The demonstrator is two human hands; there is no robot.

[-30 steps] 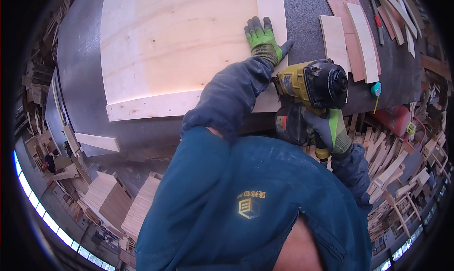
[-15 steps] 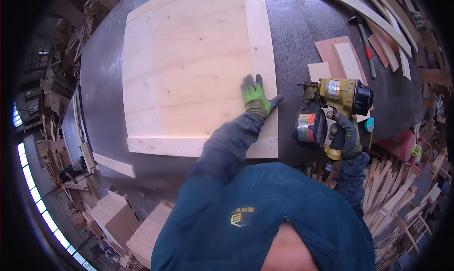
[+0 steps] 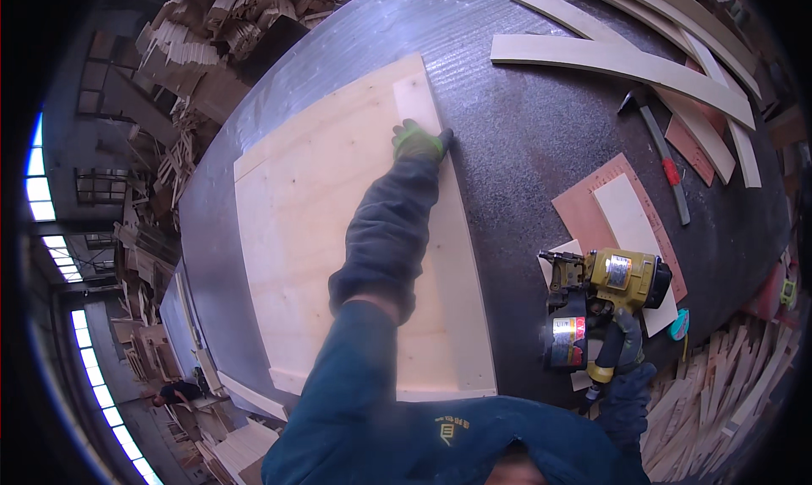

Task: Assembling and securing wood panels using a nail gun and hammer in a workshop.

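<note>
Panel lies left on desk, strips along its right and near edges; fastening unconfirmed. Left grip rests unclenched on the right strip; right grip grasps the nailer

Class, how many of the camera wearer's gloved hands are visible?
2: the left hand on the wooden panel by its right edge; the right hand around the nail gun's handle.

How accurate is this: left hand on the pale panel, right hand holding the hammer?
In the head view, the right hand holds the yellow nail gun, not the hammer, which lies on the table; the left hand is on the pale panel.
</note>
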